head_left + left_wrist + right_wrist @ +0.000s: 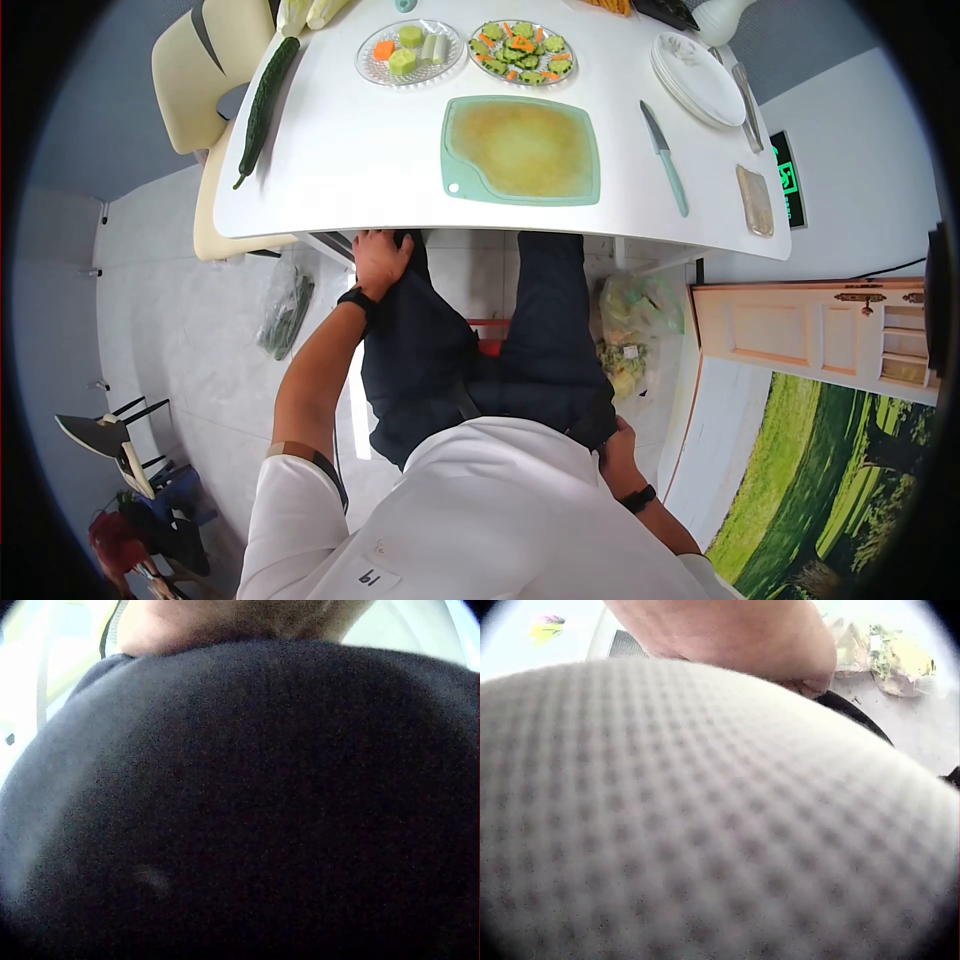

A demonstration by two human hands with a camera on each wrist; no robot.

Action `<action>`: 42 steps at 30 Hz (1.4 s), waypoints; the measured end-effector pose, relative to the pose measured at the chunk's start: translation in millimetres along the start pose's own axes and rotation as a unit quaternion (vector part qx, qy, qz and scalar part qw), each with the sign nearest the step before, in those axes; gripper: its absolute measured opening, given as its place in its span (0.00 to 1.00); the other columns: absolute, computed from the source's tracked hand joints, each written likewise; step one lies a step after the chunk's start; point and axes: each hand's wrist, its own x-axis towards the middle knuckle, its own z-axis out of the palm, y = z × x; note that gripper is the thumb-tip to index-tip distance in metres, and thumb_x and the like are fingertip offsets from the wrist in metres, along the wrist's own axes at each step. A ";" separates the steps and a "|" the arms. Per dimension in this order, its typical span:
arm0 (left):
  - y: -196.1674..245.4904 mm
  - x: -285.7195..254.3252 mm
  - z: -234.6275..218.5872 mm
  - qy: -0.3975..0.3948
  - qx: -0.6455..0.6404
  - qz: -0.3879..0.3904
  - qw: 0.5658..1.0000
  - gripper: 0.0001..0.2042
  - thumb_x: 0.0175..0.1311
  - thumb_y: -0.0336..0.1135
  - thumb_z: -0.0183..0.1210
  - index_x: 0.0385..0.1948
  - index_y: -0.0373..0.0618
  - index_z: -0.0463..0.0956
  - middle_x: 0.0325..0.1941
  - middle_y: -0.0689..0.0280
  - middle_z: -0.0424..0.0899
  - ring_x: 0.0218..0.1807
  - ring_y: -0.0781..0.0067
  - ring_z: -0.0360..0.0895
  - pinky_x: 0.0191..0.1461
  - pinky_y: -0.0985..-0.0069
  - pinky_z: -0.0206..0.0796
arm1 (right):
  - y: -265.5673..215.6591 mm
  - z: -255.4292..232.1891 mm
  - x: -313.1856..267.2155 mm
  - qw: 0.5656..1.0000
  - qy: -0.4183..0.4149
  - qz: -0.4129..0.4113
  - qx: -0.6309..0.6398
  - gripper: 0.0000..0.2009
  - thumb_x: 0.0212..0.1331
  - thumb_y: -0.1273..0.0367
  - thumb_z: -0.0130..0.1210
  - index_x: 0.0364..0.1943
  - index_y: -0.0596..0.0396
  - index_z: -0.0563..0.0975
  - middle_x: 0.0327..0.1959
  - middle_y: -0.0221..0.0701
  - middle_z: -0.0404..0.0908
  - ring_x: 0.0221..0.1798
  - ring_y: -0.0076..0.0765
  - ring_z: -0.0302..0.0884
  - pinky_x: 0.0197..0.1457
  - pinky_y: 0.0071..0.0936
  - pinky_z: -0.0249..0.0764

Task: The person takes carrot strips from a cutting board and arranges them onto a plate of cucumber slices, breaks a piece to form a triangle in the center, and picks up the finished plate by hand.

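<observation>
My left hand (380,262) rests on the dark trousers (405,310) near the left knee, just below the table's front edge. In the left wrist view, dark cloth fills most of the picture, with part of the left hand (232,622) above it. My right hand (618,452) lies against the right hip, its fingers partly hidden. The right wrist view shows the heel of the right hand (735,637) over pale dimpled material (705,810). On the table ahead lie a green cutting board (530,150) with a stained surface and a knife (664,155) to its right.
The white table (340,170) also bears a long cucumber (266,110), a plate of cut vegetable pieces (450,70), a plate of arranged slices (560,75), stacked white plates (698,78) and a flat brown packet (754,200). Bags (285,310) of vegetables lie on the floor.
</observation>
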 end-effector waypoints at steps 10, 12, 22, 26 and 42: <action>12.8 3.2 -5.3 -0.018 0.009 0.006 1.000 0.23 0.62 0.52 0.59 0.50 0.42 0.82 0.54 0.52 0.84 0.63 0.44 0.73 0.68 0.48 0.61 | 15.2 -5.1 0.1 0.974 -0.063 -0.198 -0.088 0.17 0.67 0.69 0.61 0.57 0.63 0.77 0.48 0.30 0.84 0.49 0.25 0.80 0.55 0.24 0.77; 13.8 4.0 -6.9 -0.035 0.007 0.004 0.999 0.23 0.62 0.51 0.59 0.50 0.42 0.83 0.55 0.52 0.83 0.64 0.44 0.72 0.68 0.48 0.61 | 17.8 -4.3 0.0 0.954 -0.062 -0.242 -0.165 0.16 0.68 0.70 0.61 0.56 0.61 0.78 0.48 0.28 0.84 0.49 0.24 0.80 0.55 0.24 0.77; 19.0 2.7 -3.1 0.011 -0.003 0.028 1.000 0.24 0.62 0.51 0.59 0.52 0.43 0.82 0.58 0.52 0.82 0.65 0.44 0.71 0.69 0.47 0.61 | 25.5 -1.2 7.8 0.940 -0.023 -0.271 -0.207 0.21 0.58 0.68 0.70 0.53 0.59 0.78 0.48 0.28 0.84 0.47 0.26 0.80 0.50 0.27 0.79; 21.1 0.1 -2.8 0.021 -0.008 0.036 0.999 0.24 0.63 0.51 0.59 0.53 0.43 0.81 0.59 0.53 0.81 0.66 0.45 0.69 0.69 0.47 0.60 | 20.4 -1.0 6.0 0.976 -0.018 -0.207 -0.064 0.21 0.57 0.69 0.70 0.54 0.59 0.79 0.48 0.30 0.85 0.45 0.26 0.80 0.52 0.26 0.78; 31.4 -4.8 -19.9 -0.018 -0.001 0.009 1.000 0.24 0.61 0.50 0.59 0.53 0.43 0.81 0.59 0.52 0.81 0.64 0.43 0.71 0.68 0.48 0.60 | 23.1 -14.6 16.6 0.975 -0.055 -0.185 -0.111 0.18 0.61 0.67 0.68 0.51 0.61 0.78 0.46 0.29 0.83 0.48 0.24 0.78 0.55 0.26 0.75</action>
